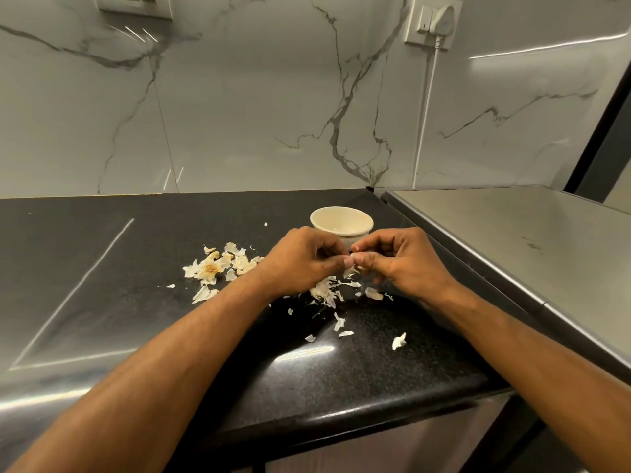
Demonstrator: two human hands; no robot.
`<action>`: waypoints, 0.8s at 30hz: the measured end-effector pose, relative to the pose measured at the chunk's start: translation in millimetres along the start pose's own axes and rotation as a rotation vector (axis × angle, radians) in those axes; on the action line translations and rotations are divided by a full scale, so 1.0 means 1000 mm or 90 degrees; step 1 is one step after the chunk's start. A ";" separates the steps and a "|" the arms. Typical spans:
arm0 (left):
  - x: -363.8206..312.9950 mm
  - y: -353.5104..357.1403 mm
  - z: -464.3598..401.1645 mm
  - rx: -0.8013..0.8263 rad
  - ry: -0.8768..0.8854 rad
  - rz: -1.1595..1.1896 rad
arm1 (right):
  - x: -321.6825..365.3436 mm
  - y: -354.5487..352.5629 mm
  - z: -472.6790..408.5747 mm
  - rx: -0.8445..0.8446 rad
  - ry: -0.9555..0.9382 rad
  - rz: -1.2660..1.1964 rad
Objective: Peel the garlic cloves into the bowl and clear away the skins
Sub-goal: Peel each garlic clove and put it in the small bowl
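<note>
A cream bowl stands on the black counter, just beyond my hands. My left hand and my right hand meet in front of it, fingertips pinching a small garlic clove that is mostly hidden between them. Papery garlic skins lie in a heap right under my hands. A second heap of skins with the dry root base lies to the left. Loose flakes are scattered nearer the counter's front edge. What the bowl holds is hard to tell.
The black counter ends at a rounded front edge. A steel appliance top adjoins it on the right, slightly raised. A marble wall stands behind, with a socket and plug and a white cord hanging down.
</note>
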State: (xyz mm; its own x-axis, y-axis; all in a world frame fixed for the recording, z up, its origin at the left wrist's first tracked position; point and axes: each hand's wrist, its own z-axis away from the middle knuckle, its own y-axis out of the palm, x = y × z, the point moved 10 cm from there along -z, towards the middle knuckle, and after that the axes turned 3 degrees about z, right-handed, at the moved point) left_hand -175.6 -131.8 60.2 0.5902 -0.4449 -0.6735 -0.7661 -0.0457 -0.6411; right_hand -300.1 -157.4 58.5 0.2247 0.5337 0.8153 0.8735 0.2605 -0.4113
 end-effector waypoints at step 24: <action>-0.013 -0.007 0.000 -0.071 0.065 0.092 | 0.010 -0.004 -0.001 -0.060 0.002 -0.137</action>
State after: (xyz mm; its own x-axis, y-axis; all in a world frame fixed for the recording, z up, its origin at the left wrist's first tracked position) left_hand -177.7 -125.3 73.7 0.4471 -0.5420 -0.7116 -0.8681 -0.0712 -0.4912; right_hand -301.2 -153.9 69.1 0.0300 0.4713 0.8814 0.9378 0.2918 -0.1880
